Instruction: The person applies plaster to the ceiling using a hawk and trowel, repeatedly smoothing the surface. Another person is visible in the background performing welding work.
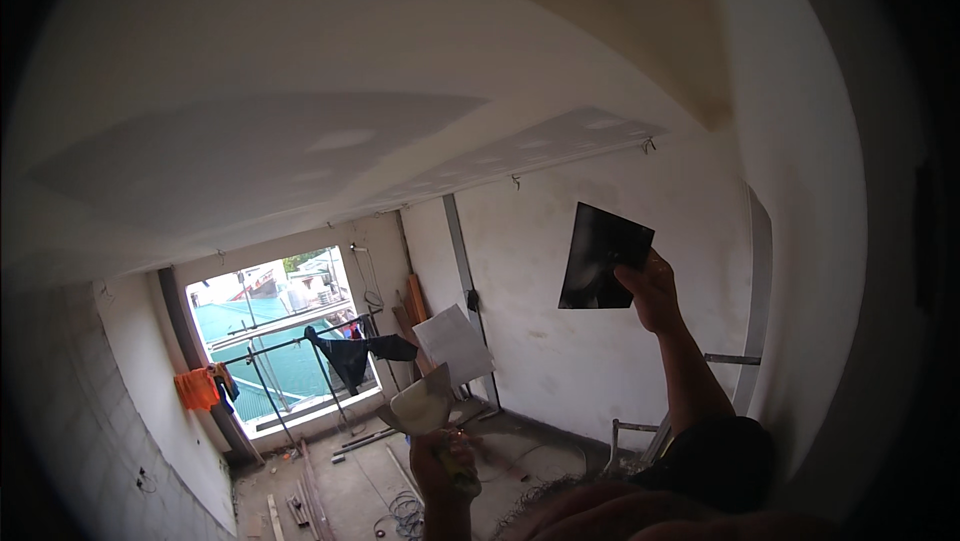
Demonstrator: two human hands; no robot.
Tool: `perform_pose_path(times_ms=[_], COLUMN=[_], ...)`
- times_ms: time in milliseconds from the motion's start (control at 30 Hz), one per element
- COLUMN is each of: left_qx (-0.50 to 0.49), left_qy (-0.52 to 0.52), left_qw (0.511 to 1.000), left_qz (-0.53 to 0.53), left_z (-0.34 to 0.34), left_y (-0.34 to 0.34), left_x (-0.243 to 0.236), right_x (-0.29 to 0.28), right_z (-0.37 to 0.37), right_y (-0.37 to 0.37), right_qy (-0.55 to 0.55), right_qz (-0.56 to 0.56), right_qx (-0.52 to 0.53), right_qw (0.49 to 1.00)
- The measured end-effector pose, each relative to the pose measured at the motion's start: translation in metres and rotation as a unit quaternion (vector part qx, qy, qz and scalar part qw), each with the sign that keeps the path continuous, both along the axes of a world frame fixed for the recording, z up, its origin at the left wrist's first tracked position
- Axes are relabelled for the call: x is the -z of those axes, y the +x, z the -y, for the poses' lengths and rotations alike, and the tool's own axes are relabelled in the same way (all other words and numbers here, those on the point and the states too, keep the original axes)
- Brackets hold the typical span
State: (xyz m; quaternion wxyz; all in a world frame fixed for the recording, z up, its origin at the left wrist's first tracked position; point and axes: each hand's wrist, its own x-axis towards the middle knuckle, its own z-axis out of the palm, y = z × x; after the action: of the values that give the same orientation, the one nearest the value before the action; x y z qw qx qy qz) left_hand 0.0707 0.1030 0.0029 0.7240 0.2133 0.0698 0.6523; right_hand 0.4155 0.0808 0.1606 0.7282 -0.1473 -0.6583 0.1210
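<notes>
My right hand (650, 286) is raised toward the ceiling at the right. Its fingers are closed on the edge of a dark, flat, four-sided plate (605, 261); I cannot tell its exact kind. Lower down, near the middle, my left hand (446, 466) is wrapped round the handle of a broad putty knife (425, 401). Pale putty seems to cover much of its blade, which points up. The plate and the knife are well apart. Above both hands spreads the ceiling (330, 61), with pale smoothed bands and greyer board panels.
Far below, the floor (350, 501) holds loose timber, pipes and coiled cable (405, 513). Metal rails (265, 349) with dark cloth and an orange cloth (197, 390) cross the window opening. A white sheet (458, 346) leans beyond my left hand. Metal tubing (640, 427) stands by my right arm.
</notes>
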Motion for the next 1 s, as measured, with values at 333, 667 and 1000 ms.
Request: perform_pose_path(times_ms=[333, 667, 1000], left_qx=[-0.256, -0.442, -0.307], left_qy=[0.124, 0.196, 0.171], left_qw=[0.957, 0.848, 0.924], left_qz=[-0.051, -0.216, -0.149], left_z=[-0.002, -0.072, -0.143], left_y=[0.022, 0.021, 0.028], left_x=[-0.044, -0.020, 0.063], right_x=[0.023, 0.090, 0.097], right_z=[-0.043, -0.052, -0.056], right_y=[-0.041, -0.145, -0.170], right_qy=[-0.236, -0.427, -0.466], right_qz=[-0.070, -0.059, -0.097], right_qx=[-0.253, -0.379, -0.429], right_qw=[0.936, 0.819, 0.767])
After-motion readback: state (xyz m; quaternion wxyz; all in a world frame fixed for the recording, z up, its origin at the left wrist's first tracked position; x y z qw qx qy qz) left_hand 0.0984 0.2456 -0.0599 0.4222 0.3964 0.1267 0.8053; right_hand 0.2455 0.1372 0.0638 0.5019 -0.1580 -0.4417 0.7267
